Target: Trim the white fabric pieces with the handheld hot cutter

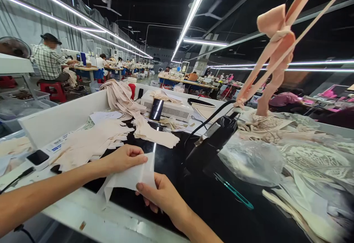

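"Where was the work being carried out?"

"Over the near part of the black table (210,202). Pale peach fabric pieces (88,139) were heaped to the left, and near them a white sheet (131,176) was held up between the two grips."

"How was that best managed?"

"An even, gentle tension seemed to be called for, so that the sheet could be kept smooth without being pulled out of shape. Its upper edge was pinched by the left grip (125,159), its right-hand edge by the right grip (163,193); light thumb pressure was judged wiser, lest creases be pressed in."

"And how was the sheet found to look?"

"Plain white and thin, with a broad face drawn fairly flat. Toward the lower left it was folded, and a pointed corner was left hanging. Whether cloth or paper was held could not be told."
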Available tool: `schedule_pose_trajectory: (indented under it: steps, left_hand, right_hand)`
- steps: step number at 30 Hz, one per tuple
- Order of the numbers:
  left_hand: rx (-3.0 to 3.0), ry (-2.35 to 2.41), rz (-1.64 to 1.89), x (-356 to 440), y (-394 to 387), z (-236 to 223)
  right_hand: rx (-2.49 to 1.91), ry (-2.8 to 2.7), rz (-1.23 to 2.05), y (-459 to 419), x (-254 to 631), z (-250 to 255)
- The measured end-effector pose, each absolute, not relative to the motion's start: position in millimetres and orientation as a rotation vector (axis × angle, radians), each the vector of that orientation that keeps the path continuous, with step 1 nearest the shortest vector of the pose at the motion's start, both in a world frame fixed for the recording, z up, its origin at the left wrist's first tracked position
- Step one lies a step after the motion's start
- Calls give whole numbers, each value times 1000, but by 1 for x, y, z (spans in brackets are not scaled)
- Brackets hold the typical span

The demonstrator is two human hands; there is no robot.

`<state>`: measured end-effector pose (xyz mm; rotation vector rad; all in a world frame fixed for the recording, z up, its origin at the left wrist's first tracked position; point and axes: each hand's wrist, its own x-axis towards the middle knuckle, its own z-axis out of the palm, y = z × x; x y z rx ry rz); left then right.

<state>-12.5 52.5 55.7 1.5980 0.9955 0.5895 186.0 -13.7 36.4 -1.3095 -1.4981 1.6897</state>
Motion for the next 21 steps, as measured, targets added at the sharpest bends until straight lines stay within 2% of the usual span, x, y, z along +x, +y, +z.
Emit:
schedule_pose_trajectory:
  steps: [13,18,21]
  left_hand:
    - [1781,992,629,-14,57,58]
    - [2414,950,857,-20,60,73]
    - [2981,697,872,-23,57,68]
  right_hand:
    - [-1250,-1705,1589,-12,185,28]
    - [-1320,-1915,1155,5,196,27]
    - [-1355,-2035,800,20,209,29]
